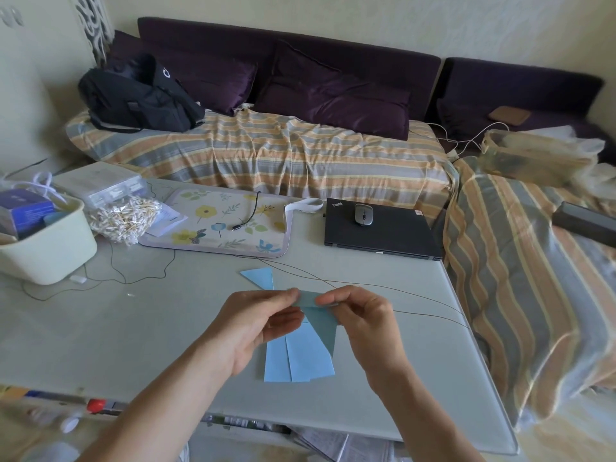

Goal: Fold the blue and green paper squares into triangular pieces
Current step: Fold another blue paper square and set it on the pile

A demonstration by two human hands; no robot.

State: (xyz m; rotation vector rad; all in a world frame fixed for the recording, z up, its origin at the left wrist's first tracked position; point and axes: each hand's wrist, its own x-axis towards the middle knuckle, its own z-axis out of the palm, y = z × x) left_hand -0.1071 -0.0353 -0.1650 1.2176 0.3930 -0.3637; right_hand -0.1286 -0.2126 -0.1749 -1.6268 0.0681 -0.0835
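Both hands work above the table's (166, 328) near edge. Left hand (248, 323) and right hand (363, 316) each pinch the top edge of a blue paper piece (318, 323), partly folded, held just above the surface. Beneath it lie flat blue paper strips (296, 360); a finished blue triangle (260, 277) rests just beyond the hands. No green paper visible.

Risk, as judged: the fold is made in the air, so the edges may slip out of line and crease crooked. A thin wire (416, 296) runs close by the right hand and could snag.

Far-left corner: a cream basket (50, 258) holding a purple box (23, 211) and other items, unclear.
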